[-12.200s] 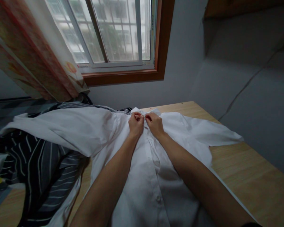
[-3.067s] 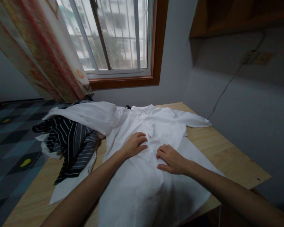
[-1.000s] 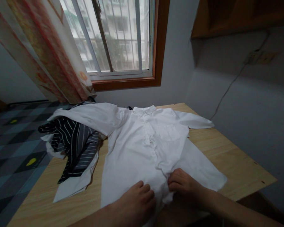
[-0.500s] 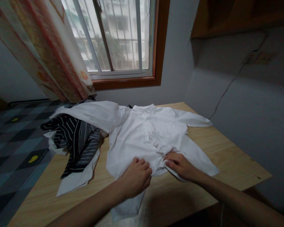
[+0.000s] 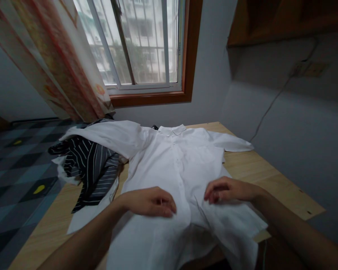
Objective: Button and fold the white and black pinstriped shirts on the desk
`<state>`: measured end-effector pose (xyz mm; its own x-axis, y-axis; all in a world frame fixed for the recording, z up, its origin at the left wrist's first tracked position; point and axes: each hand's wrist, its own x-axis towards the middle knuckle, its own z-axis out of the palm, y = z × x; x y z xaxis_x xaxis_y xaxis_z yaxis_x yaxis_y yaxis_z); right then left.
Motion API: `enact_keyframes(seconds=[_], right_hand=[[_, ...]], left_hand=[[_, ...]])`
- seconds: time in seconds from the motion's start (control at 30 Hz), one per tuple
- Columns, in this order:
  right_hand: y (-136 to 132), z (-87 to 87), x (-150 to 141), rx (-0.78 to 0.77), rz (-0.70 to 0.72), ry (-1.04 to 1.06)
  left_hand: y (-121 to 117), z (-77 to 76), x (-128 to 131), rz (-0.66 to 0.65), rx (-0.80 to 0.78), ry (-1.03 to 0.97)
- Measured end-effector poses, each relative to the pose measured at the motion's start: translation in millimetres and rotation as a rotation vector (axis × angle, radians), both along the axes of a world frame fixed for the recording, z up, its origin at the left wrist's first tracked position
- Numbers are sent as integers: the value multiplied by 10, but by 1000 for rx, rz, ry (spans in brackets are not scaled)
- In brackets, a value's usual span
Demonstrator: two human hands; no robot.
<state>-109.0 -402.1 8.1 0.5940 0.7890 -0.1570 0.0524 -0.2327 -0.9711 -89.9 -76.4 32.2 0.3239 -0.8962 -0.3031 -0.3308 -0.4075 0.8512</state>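
Observation:
A white button-up shirt [image 5: 162, 165] lies front up, its collar toward the window and its lower end over the near edge of the table. My left hand [image 5: 152, 202] hovers palm down over the shirt's lower left front, its fingers loosely bent and apart from the thumb, with no cloth seen in them. On the other side of the button strip, my right hand [image 5: 228, 189] is over the lower right front, fingers curled loosely downward with a gap at the thumb. Below both hands the hem is spread and blurred; the front panels part at the bottom.
Black-and-grey striped clothing [image 5: 92, 165] is heaped at the left, partly under the shirt's sleeve. Beneath everything is a wooden table [image 5: 273, 183]. A checked bed cover [image 5: 14, 187] is at the left, a curtain [image 5: 47, 56] and window behind. A cable [image 5: 273, 103] hangs on the right wall.
The hem was bunched in my hands half a second ago; now it is spread down over the near edge, and the front is smoother. My hands have moved apart and loosened.

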Motion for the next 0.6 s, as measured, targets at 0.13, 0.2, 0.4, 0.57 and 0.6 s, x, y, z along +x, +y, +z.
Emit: enact_keyframes(seconds=[0.13,0.2,0.4,0.57,0.6], right_hand=[[319,128,305,-201,-369,-596],[524,123,452,-278,-359,-845],[820,-392,686,-690,-76,-911],[608,-590,530,-711,-132,-832],[553,-532,456,-678,-141,-789]], left_hand=[[-172,-258,288,346,77,-589],[-243,-414,444,388,100,-776],[-315,-801,673,392,363,-898],[-268,-866,691,386,383,-929],[-262,-866,695,381,384,-931]])
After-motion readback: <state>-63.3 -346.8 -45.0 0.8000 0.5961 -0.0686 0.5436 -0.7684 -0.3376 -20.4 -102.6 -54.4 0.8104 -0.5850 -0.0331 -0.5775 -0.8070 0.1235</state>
